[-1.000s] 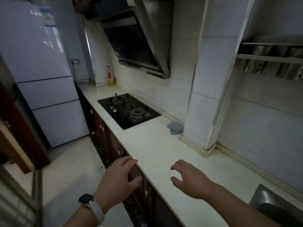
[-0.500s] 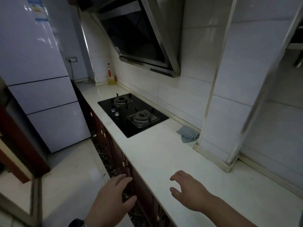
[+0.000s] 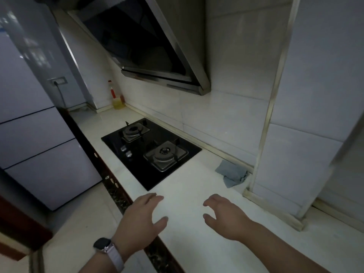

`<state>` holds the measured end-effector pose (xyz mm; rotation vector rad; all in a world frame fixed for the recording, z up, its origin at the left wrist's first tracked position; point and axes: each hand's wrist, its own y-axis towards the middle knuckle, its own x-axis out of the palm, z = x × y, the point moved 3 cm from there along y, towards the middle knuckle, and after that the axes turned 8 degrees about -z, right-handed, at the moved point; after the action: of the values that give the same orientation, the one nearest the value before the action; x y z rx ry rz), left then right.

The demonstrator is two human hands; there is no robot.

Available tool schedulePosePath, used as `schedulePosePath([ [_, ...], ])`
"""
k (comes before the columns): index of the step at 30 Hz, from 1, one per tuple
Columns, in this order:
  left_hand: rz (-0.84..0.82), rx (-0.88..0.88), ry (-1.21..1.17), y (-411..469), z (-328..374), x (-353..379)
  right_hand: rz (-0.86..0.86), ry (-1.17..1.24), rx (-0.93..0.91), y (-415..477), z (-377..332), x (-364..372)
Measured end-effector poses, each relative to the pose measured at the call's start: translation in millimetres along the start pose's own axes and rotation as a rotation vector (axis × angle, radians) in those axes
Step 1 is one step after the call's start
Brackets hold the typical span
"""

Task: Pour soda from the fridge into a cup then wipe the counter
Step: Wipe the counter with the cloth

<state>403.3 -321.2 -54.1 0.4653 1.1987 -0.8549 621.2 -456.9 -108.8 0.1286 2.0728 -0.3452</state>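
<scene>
A tall pale fridge [image 3: 35,146] with shut doors stands at the left, beyond the end of the white counter [image 3: 189,186]. A crumpled grey cloth [image 3: 232,174] lies on the counter against the tiled pillar. My left hand [image 3: 139,221], with a watch on its wrist, hovers over the counter's front edge with relaxed fingers and holds nothing. My right hand [image 3: 226,215] hovers over the counter a little to the right, fingers loosely curved and empty. No soda or cup is in view.
A black two-burner gas hob [image 3: 151,150] is set into the counter, under a slanted range hood [image 3: 149,48]. A bottle of yellow liquid [image 3: 116,97] stands in the far corner. A tiled pillar [image 3: 299,134] juts out at the right. Dark cabinet fronts [image 3: 112,184] run below.
The view has swung left and moved closer to the hob and fridge. Both hands stay raised and empty over the counter, the left now over its front edge.
</scene>
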Motion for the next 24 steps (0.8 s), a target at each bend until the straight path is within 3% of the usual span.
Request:
schedulePosePath([
  [8,-0.006,0.177,0.04,74,22,3,0.116,0.016,0.094,6,23,-33],
  [24,-0.281,0.51,0.112,251,8,49,0.117,-0.002,0.512,65,59,-34],
])
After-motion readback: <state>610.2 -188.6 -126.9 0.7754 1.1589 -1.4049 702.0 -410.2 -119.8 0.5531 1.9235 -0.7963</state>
